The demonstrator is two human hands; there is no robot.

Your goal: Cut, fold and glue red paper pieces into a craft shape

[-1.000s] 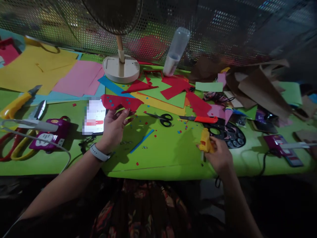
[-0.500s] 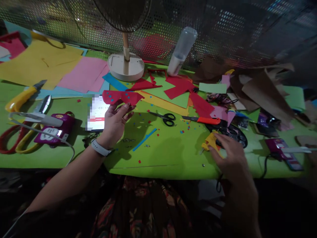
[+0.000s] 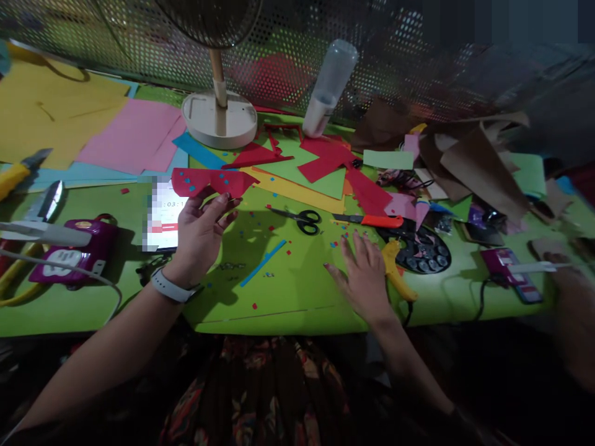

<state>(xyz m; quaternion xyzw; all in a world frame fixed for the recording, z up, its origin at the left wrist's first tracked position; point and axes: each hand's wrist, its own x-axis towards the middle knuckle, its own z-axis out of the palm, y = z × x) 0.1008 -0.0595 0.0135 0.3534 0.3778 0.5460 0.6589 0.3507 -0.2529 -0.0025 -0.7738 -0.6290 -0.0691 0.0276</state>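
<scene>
Pinched in the fingers of my left hand [image 3: 199,232] is a red paper cut-out [image 3: 209,182] with scalloped edges and small blue paper dots. It is held above the table, partly over a phone [image 3: 163,238]. My right hand [image 3: 362,279] is open, fingers spread low over the green tabletop, with nothing in it. Just right of it lies a yellow glue gun [image 3: 396,272] with a black cord. Between the hands are small black scissors [image 3: 307,222], a blue paper strip [image 3: 263,264] and scattered red and blue paper bits [image 3: 289,253].
An orange cutter knife [image 3: 376,220] and a black palette [image 3: 430,254] lie to the right. Coloured paper sheets [image 3: 132,136], a fan base [image 3: 220,127] and a bottle [image 3: 328,93] line the back. Purple devices [image 3: 77,248] with cables flank both sides. Another person's hand [image 3: 558,266] rests far right.
My right hand has come off the yellow glue gun and moved left, its fingers now spread. My left hand keeps the red cut-out. The view has shifted slightly right.
</scene>
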